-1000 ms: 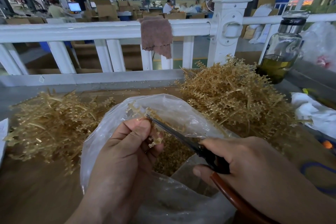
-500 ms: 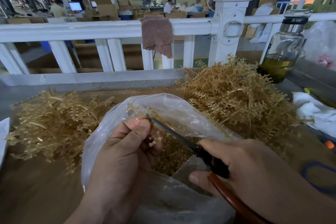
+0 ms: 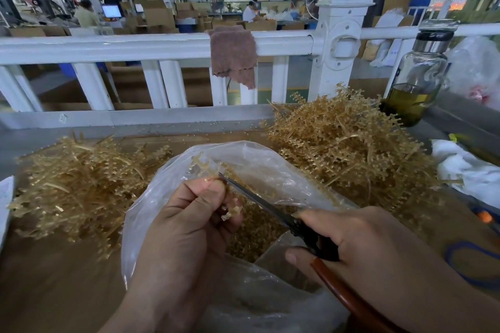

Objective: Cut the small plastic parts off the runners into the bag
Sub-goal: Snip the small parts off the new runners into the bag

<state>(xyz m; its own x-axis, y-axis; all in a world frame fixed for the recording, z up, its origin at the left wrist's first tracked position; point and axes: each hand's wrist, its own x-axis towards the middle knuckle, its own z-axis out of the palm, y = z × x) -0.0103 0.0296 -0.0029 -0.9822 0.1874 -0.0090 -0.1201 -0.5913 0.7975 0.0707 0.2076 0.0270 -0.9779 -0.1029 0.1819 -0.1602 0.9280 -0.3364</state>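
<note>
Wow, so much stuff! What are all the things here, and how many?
table: one, brown, beneath the piles.
bag: one, clear, mid-table, open.
cut parts: many, amber, inside the bag.
runner piles: two, amber, left and right of the bag.
held runner: one, amber, over the bag.
scissors: one, dark blades, reddish handle, over the bag.
bottle: one, clear glass, yellow-green liquid, far right.
railing: one, white, behind the table.
cloth: one, pinkish-brown, draped on the railing.
left grip: one, pinches the held runner.
right grip: one, holds the scissors.
</note>
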